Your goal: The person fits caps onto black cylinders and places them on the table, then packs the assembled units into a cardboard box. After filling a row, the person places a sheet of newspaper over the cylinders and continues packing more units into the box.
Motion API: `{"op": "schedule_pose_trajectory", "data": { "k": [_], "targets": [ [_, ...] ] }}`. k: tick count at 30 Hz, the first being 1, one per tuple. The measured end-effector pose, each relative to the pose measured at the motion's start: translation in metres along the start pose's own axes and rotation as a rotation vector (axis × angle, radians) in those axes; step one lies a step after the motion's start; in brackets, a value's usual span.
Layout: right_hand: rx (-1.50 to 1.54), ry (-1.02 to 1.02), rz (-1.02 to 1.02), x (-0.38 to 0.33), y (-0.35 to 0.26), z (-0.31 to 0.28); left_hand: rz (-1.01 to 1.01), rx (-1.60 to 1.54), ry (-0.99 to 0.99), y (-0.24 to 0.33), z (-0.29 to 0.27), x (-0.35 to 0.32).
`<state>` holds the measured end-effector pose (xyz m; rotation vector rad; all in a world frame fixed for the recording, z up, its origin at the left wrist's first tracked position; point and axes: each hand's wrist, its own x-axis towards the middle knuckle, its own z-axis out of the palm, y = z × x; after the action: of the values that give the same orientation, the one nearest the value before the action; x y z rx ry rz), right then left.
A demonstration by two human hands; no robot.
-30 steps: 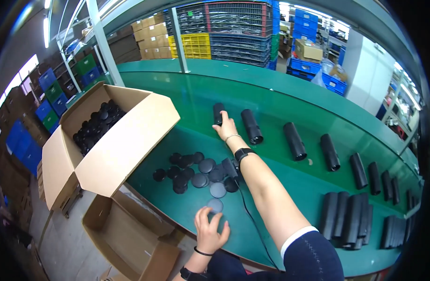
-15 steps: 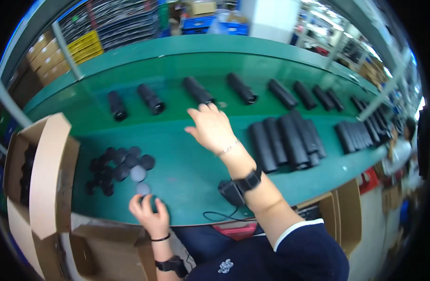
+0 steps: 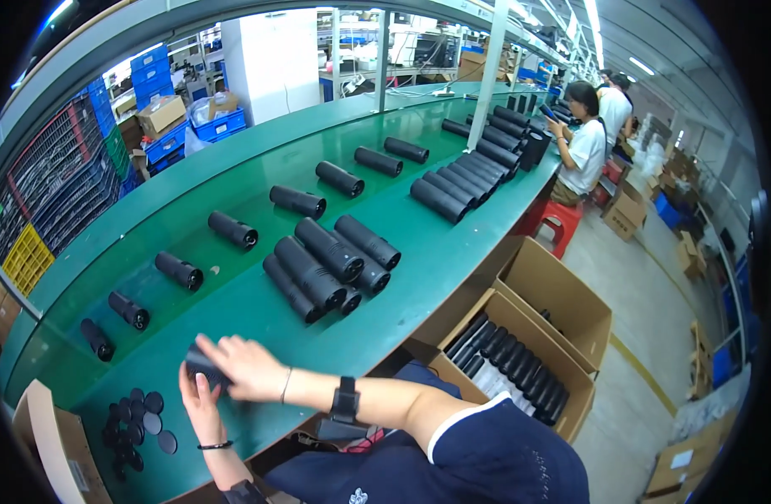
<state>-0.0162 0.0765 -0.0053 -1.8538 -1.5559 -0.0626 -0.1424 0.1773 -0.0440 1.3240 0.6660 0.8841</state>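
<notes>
At the left part of the green bench, my left hand [image 3: 202, 412] is closed around a black cylinder [image 3: 204, 361], its thumb on the near side. My right hand [image 3: 249, 370] reaches over the same piece from the right, fingers laid across it. Much of the piece is hidden by the fingers, and its ends do not show clearly. Just left of my hands lie several loose black discs [image 3: 167, 442]; one shows a greyer face. A pile of black tubes [image 3: 308, 273] rests beyond my right forearm.
Several black tubes stand spaced in a row [image 3: 233, 229] along the far strip. More lie side by side [image 3: 440, 200] farther right. A cardboard box [image 3: 45, 437] sits at the left; another [image 3: 520, 361] at the right holds black tubes. A co-worker [image 3: 585, 151] sits on a red stool [image 3: 560, 223].
The view has swung to the right. My right hand has come back from the tube row to meet my left hand, and both are now at the black cylinder.
</notes>
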Motion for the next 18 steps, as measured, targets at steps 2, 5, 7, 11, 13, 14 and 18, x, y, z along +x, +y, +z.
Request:
{"op": "schedule_pose_trajectory", "data": {
  "k": [2,5,7,11,13,14,18],
  "targets": [
    [0.110,0.101,-0.118,-0.006,-0.013,0.007,0.224,0.016,-0.057,-0.002,-0.001,0.013],
    [0.487,0.064,-0.108,-0.002,-0.006,-0.006,0.381,0.044,-0.061,0.033,0.007,0.000],
    [0.847,0.038,-0.031,0.009,0.000,-0.009,0.406,0.035,-0.166,0.050,0.007,-0.014],
    [1.064,-0.084,-0.053,0.032,-0.014,0.004,0.445,0.178,-0.172,0.042,-0.030,-0.031],
    [1.259,-0.257,0.239,0.028,-0.022,-0.008,0.377,0.203,-0.098,0.048,-0.025,-0.040],
    [1.388,-0.311,0.299,0.024,-0.009,-0.008,0.388,0.340,-0.098,0.054,-0.014,-0.040],
    [1.418,-0.375,0.414,0.016,0.008,-0.032,0.405,0.291,-0.258,0.047,0.009,-0.040]
  ]
}}
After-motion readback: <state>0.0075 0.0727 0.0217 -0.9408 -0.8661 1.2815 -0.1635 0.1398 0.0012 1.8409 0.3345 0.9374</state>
